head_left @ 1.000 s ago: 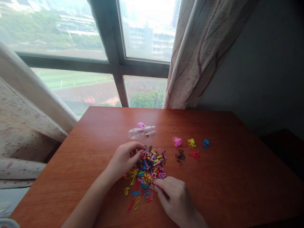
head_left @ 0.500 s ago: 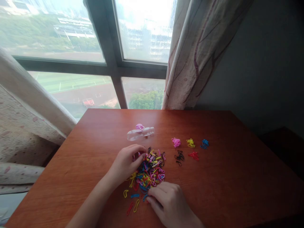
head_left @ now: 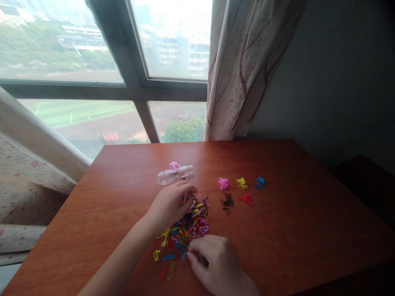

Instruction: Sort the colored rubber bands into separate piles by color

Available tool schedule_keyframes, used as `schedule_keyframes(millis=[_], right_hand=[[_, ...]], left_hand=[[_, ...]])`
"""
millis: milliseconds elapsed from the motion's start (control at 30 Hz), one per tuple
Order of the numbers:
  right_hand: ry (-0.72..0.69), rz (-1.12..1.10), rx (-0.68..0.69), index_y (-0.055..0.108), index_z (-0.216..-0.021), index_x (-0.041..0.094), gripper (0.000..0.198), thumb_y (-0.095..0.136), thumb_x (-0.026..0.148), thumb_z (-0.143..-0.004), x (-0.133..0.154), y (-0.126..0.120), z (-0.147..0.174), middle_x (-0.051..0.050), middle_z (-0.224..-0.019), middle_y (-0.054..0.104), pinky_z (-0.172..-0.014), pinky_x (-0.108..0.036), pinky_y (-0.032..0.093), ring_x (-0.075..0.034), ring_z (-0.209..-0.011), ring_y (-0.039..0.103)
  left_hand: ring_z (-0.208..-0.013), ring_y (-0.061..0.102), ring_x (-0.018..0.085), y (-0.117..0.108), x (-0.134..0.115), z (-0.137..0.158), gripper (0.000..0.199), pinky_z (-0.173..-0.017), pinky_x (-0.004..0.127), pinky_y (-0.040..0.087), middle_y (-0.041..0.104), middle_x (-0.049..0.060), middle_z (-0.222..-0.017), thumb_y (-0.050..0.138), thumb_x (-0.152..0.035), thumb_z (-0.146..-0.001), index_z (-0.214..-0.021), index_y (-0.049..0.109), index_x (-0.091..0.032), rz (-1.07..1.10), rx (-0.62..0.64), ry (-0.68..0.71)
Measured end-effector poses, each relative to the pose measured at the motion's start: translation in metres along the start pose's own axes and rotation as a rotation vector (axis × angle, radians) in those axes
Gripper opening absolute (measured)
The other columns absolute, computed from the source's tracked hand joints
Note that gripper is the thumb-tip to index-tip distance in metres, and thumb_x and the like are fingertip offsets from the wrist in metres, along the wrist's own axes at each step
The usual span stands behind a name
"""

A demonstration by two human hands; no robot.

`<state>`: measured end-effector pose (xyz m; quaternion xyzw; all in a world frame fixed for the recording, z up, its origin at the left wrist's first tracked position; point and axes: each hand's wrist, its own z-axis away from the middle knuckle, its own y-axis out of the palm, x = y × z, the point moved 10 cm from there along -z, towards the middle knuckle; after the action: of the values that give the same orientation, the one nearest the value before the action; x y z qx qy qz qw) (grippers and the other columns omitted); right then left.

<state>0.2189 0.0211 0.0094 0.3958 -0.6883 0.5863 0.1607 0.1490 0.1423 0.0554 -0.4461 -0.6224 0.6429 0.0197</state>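
A mixed pile of small coloured rubber bands [head_left: 193,224] lies on the wooden table, in pink, yellow, blue, red and black. My left hand [head_left: 171,202] hovers over the pile's far left side, thumb and fingers curled together. Whatever is between those fingertips is hidden. At the near right edge of the pile is my right hand [head_left: 217,263], with thumb and index finger pinched close to a blue rubber band [head_left: 184,256]; I cannot make out whether they hold it. A few loose bands, including a yellow rubber band [head_left: 171,270] and a red rubber band [head_left: 162,273], lie in front.
Right of the pile sit small single-colour heaps: pink bands [head_left: 222,183], yellow bands [head_left: 242,183], blue bands [head_left: 259,183], black bands [head_left: 227,200] and red bands [head_left: 246,200]. A clear plastic bottle [head_left: 173,176] lies behind the pile, by a pinkish-purple item [head_left: 174,165]. The window and curtains border the table [head_left: 293,230].
The view has shifted slightly, moving the table's contents left in the picture. My left hand has moved right and a little away over the pile. My right hand has stayed near the blue band.
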Motion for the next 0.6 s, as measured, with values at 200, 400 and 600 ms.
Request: schedule_keyframes(millis=[200, 400, 600], right_hand=[[0.033, -0.076, -0.019, 0.061, -0.076, 0.023, 0.013, 0.053, 0.015, -0.081, -0.001, -0.007, -0.002, 0.004, -0.061, 0.062, -0.056, -0.025, 0.031, -0.012, -0.055, 0.056], [0.01, -0.059, -0.036, 0.06, -0.076, 0.022, 0.013, 0.052, 0.015, -0.084, 0.001, -0.008, -0.002, 0.004, -0.061, 0.061, -0.056, -0.025, 0.031, -0.012, -0.054, 0.056], [-0.017, -0.026, -0.035, 0.058, -0.075, 0.022, 0.015, 0.051, 0.016, -0.087, 0.004, -0.01, -0.002, 0.003, -0.061, 0.061, -0.055, -0.024, 0.032, -0.012, -0.054, 0.055]], left_hand=[[-0.078, 0.063, 0.017, -0.004, 0.016, 0.019, 0.013, -0.069, 0.026, 0.046, 0.067, 0.004, -0.089, 0.056, -0.02, -0.089, -0.096, 0.068, -0.02, 0.024, 0.023, -0.059], [-0.085, 0.064, 0.018, -0.002, 0.017, 0.035, 0.017, -0.077, 0.027, 0.048, 0.066, 0.005, -0.097, 0.054, -0.018, -0.09, -0.098, 0.068, -0.02, 0.095, 0.045, -0.076], [-0.08, 0.062, 0.017, 0.001, 0.019, 0.033, 0.016, -0.073, 0.026, 0.047, 0.065, 0.004, -0.09, 0.053, -0.016, -0.09, -0.095, 0.067, -0.021, 0.093, 0.024, -0.073]])
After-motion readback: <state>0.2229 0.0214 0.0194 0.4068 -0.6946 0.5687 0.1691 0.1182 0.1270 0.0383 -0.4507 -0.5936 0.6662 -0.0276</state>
